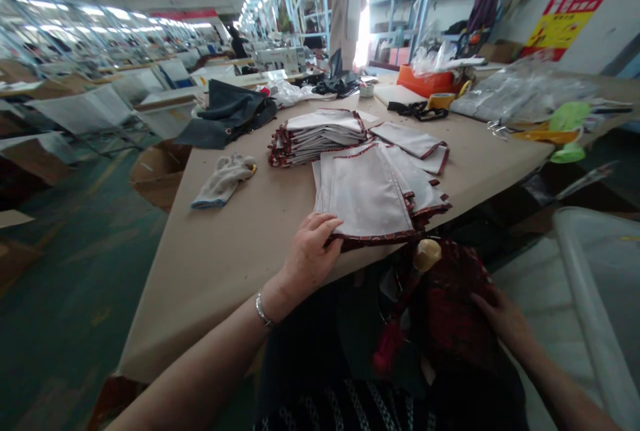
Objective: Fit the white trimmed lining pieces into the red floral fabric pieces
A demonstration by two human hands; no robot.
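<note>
My left hand [315, 248] pinches the near left corner of a white fabric panel [367, 191] with a dark red patterned edge, at the table's front edge. That panel lies on top of other similar panels. Lower right, below the tabletop, my right hand [493, 314] grips the side of a dark red patterned cloth piece [450, 304]; shadow hides part of its fingers. A pale gold knob [427, 255] and a blurred red tassel [387, 349] hang beside that cloth. Behind the panels sits a folded stack of white, red-edged pieces [323, 134].
On the brown-covered table [235, 244] lie a knitted work glove [225, 180], dark grey fabric [233, 111], an orange bin [430, 81] and clear plastic bags [525, 94]. A cardboard box [160, 171] stands left of it. A translucent plastic tub [580, 271] is at right.
</note>
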